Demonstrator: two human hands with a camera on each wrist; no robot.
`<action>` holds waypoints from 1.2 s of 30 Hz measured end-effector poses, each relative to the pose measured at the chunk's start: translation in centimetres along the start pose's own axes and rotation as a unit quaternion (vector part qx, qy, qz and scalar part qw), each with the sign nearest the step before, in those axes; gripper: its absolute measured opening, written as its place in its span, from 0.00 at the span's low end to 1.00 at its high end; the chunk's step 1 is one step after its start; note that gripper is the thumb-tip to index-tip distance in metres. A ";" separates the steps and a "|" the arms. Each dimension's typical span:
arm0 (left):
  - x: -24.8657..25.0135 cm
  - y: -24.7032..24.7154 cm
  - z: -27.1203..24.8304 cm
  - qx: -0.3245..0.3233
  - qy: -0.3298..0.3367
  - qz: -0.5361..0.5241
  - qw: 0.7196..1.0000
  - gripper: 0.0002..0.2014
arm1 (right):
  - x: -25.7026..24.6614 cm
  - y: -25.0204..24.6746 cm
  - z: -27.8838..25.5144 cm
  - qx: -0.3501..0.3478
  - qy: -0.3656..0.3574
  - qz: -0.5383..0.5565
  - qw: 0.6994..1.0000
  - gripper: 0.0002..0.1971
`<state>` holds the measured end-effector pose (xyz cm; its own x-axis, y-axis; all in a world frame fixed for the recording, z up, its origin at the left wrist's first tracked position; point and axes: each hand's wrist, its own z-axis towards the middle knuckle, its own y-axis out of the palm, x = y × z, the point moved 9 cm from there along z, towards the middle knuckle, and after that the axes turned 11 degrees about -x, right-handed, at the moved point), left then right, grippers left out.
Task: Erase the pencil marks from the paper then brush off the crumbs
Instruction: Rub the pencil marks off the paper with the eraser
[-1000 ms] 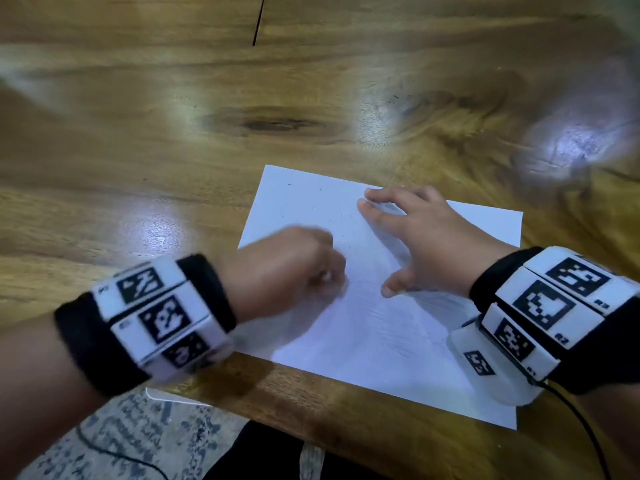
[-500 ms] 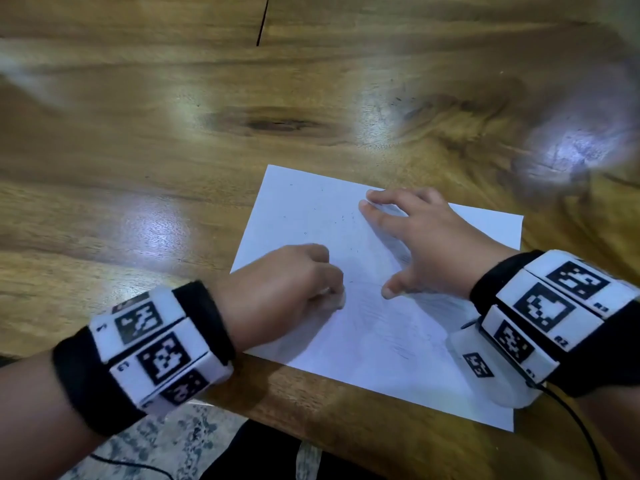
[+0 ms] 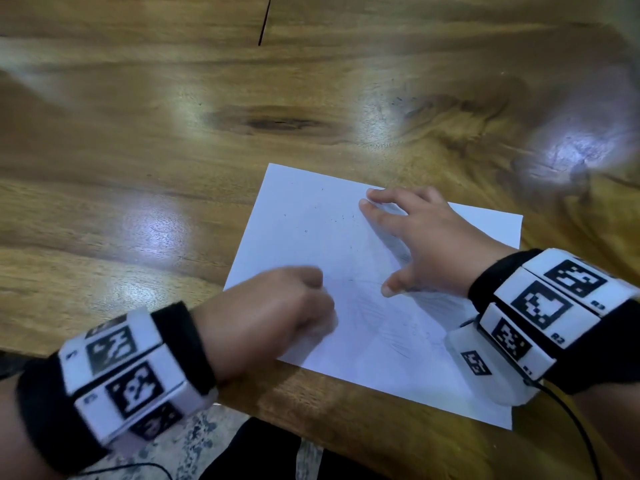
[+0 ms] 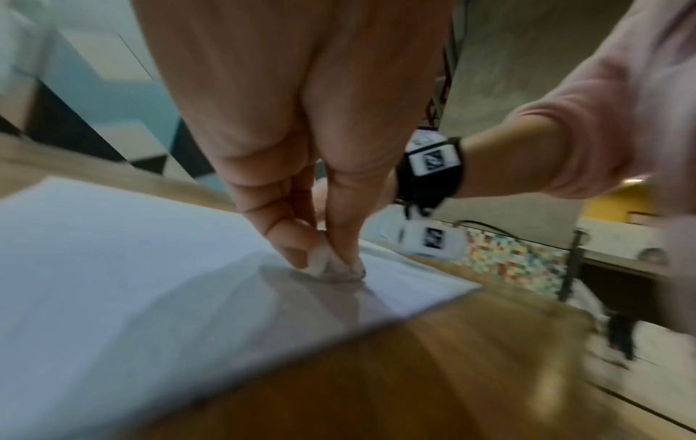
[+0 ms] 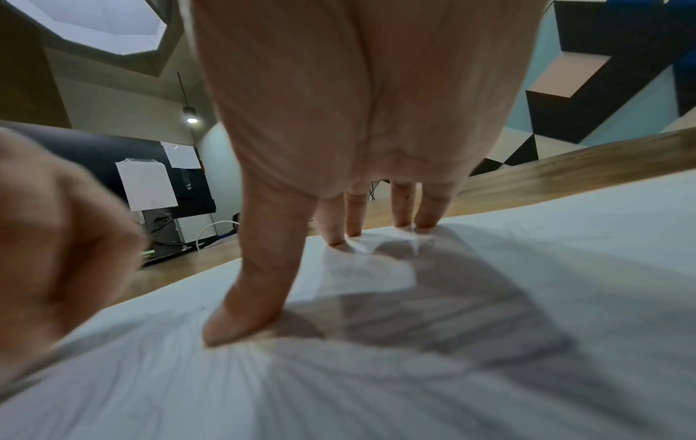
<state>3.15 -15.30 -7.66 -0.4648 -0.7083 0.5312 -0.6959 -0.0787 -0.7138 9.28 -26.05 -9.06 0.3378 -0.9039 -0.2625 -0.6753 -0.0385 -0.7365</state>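
Observation:
A white sheet of paper lies on the wooden table, with faint pencil lines on its lower half and small dark eraser crumbs near its upper middle. My left hand pinches a small white eraser between thumb and fingers and presses it on the paper's left part; the hand is blurred. My right hand lies spread on the sheet, fingertips and thumb pressing it flat. The eraser is hidden under the fist in the head view.
The near table edge runs just below the paper, with patterned floor under it. A black cable trails from my right wrist band. Bare wood stretches to the left of and beyond the sheet.
My left hand has rubbed back and forth with the eraser, sliding down-left and then back toward the paper's middle. The right hand has stayed pressed on the sheet.

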 end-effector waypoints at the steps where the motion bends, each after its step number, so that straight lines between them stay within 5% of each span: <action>1: 0.3 1.1 -0.6 -0.023 -0.001 0.003 1.000 0.03 | 0.0 0.0 0.0 -0.001 0.000 -0.002 1.000 0.55; 4: 0.1 1.3 -0.5 -0.040 0.003 -0.021 0.999 0.02 | 0.0 -0.1 0.0 0.000 0.001 -0.001 1.000 0.55; 9: -0.7 -2.3 1.4 0.052 0.008 -0.012 0.999 0.05 | 0.0 -0.1 0.0 0.004 0.000 -0.001 1.000 0.55; 14: 0.2 1.8 -0.5 -0.018 0.008 -0.006 1.000 0.02 | 0.2 0.0 0.1 0.001 0.000 0.007 1.000 0.55; 23: -3.4 -5.8 2.3 0.116 -0.041 0.023 0.992 0.04 | 0.2 0.1 0.2 0.000 -0.002 0.004 1.000 0.55; 30: -2.3 -0.3 -1.2 -0.001 -0.011 -0.032 0.999 0.11 | 0.0 0.0 0.0 -0.004 -0.001 0.006 1.000 0.55; 36: -3.5 -4.4 0.6 0.111 -0.019 0.018 0.993 0.08 | 0.0 0.0 0.0 -0.002 -0.005 0.005 1.000 0.55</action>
<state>8.22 -12.91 -6.64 -0.4630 -0.7393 0.4890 -0.5388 -0.2033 -0.8175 9.27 -26.06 -9.05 0.3378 -0.8996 -0.2768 -0.6809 -0.0305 -0.7317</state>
